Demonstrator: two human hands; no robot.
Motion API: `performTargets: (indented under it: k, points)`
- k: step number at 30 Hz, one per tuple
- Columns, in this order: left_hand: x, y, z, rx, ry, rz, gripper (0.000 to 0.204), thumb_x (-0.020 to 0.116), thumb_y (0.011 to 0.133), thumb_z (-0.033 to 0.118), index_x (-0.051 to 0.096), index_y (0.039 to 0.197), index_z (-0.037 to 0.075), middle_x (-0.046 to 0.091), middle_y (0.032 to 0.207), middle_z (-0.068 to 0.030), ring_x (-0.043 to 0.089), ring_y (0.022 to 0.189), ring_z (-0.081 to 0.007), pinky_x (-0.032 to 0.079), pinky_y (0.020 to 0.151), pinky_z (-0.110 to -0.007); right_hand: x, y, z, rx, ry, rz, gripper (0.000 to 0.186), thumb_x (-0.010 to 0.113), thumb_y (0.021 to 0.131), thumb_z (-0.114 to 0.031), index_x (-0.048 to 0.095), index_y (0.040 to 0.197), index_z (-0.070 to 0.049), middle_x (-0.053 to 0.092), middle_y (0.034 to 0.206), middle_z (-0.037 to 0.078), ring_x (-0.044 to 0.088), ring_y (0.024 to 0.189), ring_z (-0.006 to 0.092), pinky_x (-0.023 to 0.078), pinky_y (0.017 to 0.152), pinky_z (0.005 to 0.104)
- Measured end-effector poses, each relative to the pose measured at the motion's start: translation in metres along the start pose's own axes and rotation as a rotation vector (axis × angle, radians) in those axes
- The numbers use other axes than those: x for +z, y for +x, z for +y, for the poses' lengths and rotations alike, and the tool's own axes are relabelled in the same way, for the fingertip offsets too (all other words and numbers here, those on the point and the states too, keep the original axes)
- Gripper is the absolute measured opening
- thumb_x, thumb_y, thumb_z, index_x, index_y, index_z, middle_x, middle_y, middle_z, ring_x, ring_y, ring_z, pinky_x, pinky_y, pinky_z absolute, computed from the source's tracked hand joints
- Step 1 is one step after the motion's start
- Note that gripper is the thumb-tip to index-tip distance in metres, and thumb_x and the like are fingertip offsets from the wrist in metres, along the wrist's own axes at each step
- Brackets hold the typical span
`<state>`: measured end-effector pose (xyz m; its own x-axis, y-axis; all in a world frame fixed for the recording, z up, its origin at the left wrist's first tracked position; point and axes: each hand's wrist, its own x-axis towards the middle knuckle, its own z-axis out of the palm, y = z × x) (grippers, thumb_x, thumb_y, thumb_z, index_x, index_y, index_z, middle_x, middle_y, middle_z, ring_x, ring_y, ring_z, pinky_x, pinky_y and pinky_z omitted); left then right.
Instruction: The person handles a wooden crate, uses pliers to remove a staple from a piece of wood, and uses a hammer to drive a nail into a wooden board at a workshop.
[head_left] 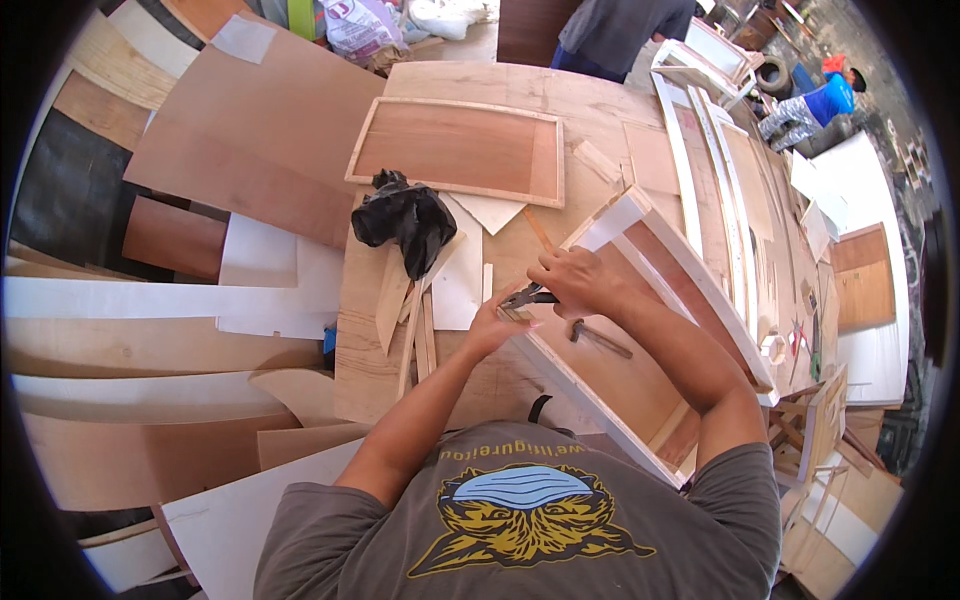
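My right hand [568, 276] is closed on black-handled pliers [522, 297], whose jaws are at the near-left corner of a wooden framed panel [660, 300] with pale edges, lying slanted on the workbench. My left hand [492, 326] grips that corner [514, 313] just below the jaws. A hammer [606, 340] lies inside the frame, under my right forearm. A black plastic bag [398, 215] rests on wood strips [400, 320] to the left.
Another framed panel [450, 150] lies behind on the workbench [500, 85]. Stacked boards [180, 450] fill the left side. Long white frames [685, 170] lie at the right. A person [610, 35] stands beyond the bench; another [825, 100] bends at the far right.
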<state>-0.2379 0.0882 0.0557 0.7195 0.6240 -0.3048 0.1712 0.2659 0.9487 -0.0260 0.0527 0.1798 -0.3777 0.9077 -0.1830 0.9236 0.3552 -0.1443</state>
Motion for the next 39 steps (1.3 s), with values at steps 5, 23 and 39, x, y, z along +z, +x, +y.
performTargets:
  k: [5, 23, 39]
  points:
    - [-0.004, -0.013, 0.0, -0.029, -0.078, -0.03, 0.089, 0.09, 0.073, 0.011, 0.047, 0.151, 0.003, 0.065, 0.131, -0.0078, 0.06, 0.119, -0.0163, 0.044, 0.106, -0.031, 0.017, -0.013, -0.013, 0.143, 0.251, -0.073, 0.045, 0.077, 0.069, -0.026, 0.063, 0.109, -0.014, 0.065, 0.096, 0.012, 0.068, 0.094, 0.0341, 0.054, 0.073, 0.0473]
    - [-0.043, -0.139, -0.048, 0.18, 0.136, -0.361, 0.122, 0.09, 0.071, 0.013, 0.01, 0.162, 0.001, 0.046, 0.151, -0.0216, 0.042, 0.142, -0.0276, 0.032, 0.118, -0.038, 0.042, -0.058, -0.246, 0.849, 0.493, -0.046, 0.057, 0.078, 0.073, -0.048, 0.063, 0.108, -0.005, 0.069, 0.104, 0.022, 0.068, 0.101, 0.0384, 0.055, 0.081, 0.0504]
    - [-0.074, -0.164, -0.064, 0.077, 0.008, -0.235, 0.034, 0.054, 0.104, 0.025, 0.067, 0.117, -0.003, 0.071, 0.096, -0.0093, 0.065, 0.087, -0.015, 0.051, 0.074, -0.028, 0.163, -0.014, -0.371, 1.346, 1.264, 0.911, 0.033, 0.059, 0.104, -0.033, 0.058, 0.1, 0.0, 0.056, 0.065, 0.006, 0.053, 0.054, 0.0133, 0.043, 0.051, 0.032]
